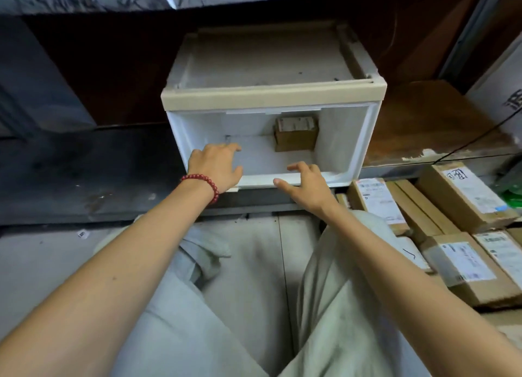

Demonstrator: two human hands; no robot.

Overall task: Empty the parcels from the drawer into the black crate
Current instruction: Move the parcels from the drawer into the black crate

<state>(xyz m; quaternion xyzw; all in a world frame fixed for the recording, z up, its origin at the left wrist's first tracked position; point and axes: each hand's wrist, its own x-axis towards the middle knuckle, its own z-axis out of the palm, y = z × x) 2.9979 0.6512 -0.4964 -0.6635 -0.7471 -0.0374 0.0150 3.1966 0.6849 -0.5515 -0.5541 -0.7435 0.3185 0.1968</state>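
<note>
Nearly done, with a lone parcel (296,133) in the drawer (364,139), a pile (463,196) at right (crate unseen), left hand (217,167) and right hand (305,187) spread, empty, at its front.

One wide-angle camera, worn on the head, is looking forward and steeply down over the person's lap. It is sitting near the open drawer (341,142), which is filling the middle toward 12 o'clock. The left forearm (127,252) and right forearm (409,263) are entering from 7 and 5 o'clock.
</note>
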